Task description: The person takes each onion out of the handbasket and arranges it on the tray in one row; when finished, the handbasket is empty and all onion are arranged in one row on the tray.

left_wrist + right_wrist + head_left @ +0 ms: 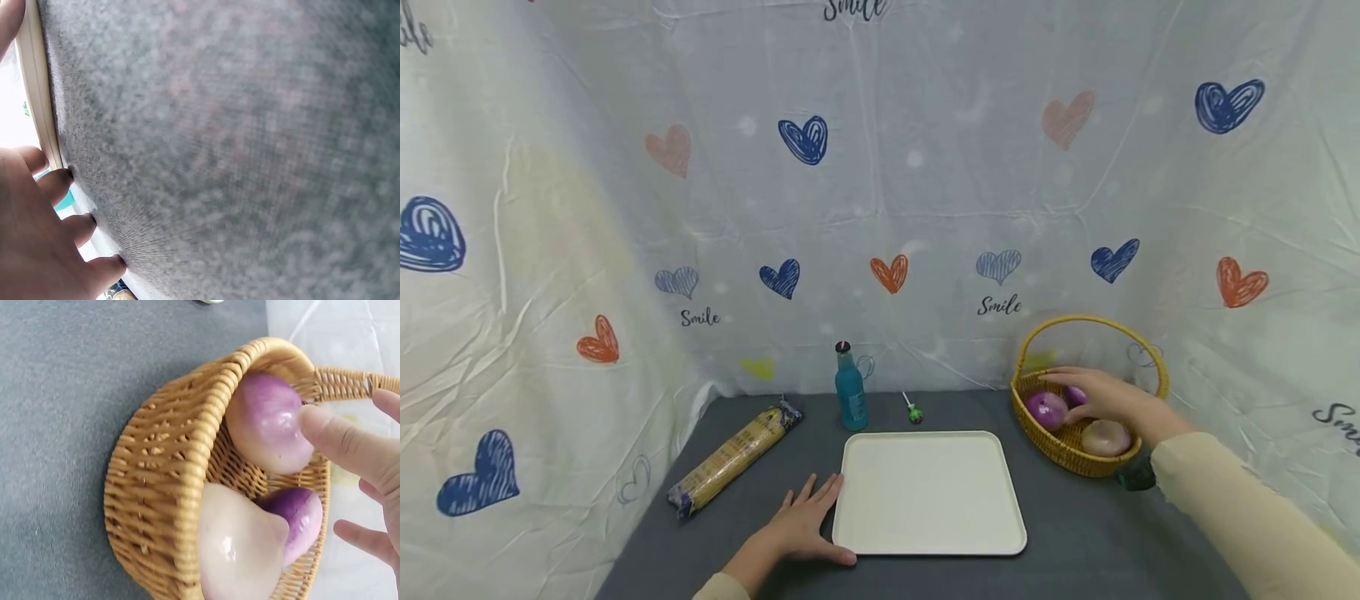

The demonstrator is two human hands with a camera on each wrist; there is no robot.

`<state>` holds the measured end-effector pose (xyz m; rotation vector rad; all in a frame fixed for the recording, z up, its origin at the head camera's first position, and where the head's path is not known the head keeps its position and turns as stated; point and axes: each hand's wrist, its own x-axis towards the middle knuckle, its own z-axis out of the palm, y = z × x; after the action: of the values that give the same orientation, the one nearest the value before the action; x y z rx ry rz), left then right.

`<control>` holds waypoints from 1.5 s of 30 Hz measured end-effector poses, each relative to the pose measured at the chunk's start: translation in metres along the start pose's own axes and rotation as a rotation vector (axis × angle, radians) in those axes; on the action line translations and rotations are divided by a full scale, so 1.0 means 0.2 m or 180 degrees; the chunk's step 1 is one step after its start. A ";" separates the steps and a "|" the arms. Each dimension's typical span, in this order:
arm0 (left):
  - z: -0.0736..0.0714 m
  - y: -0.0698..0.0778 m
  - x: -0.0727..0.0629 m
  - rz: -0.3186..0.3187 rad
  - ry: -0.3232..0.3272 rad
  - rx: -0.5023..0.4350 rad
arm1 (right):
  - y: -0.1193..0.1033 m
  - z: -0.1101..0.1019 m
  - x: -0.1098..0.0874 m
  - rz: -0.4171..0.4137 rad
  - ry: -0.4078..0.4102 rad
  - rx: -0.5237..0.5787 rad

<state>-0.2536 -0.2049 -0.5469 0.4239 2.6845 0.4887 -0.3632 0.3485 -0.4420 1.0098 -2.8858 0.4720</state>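
Observation:
My right hand (pixel 1108 396) reaches over the rim into a yellow wicker basket (pixel 1075 460) at the right of the table. Its fingers are spread, with the thumb right at a purple-and-white onion (pixel 269 422) in the right wrist view. A pale round onion (pixel 240 544) and a smaller dark purple one (pixel 303 519) lie beside it in the basket. On the left, my left hand (pixel 801 529) spreads its fingers along the left edge of a cream tray (pixel 928 492), the thumb by the near corner. No object shows on the tray.
Behind the tray stands a blue bottle (pixel 851 396), with a green lollipop (pixel 915 412) lying to its right. A long yellow packet (pixel 733 457) lies slanted at the left. The basket's tall handle (pixel 1078 318) arches above the right hand. A heart-patterned curtain (pixel 880 200) hangs behind the table.

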 end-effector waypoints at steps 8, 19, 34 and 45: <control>0.01 -0.01 -0.01 -0.0023 -0.0027 -0.0030 | 0.01 0.05 0.03 0.0109 -0.0159 -0.0031; 0.01 0.00 0.00 -0.0045 -0.0011 -0.0027 | 0.02 0.05 0.07 0.0161 -0.0397 0.0113; 0.00 0.02 -0.01 -0.0046 -0.0019 -0.0066 | 0.06 0.12 0.12 0.0063 -0.0636 -0.0062; 0.01 0.00 0.00 -0.0027 -0.0011 -0.0031 | 0.05 0.14 0.13 -0.0025 -0.0480 0.0047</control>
<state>-0.2527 -0.2048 -0.5489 0.4101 2.6784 0.4980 -0.3891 0.3319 -0.4687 1.1042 -3.0124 0.4351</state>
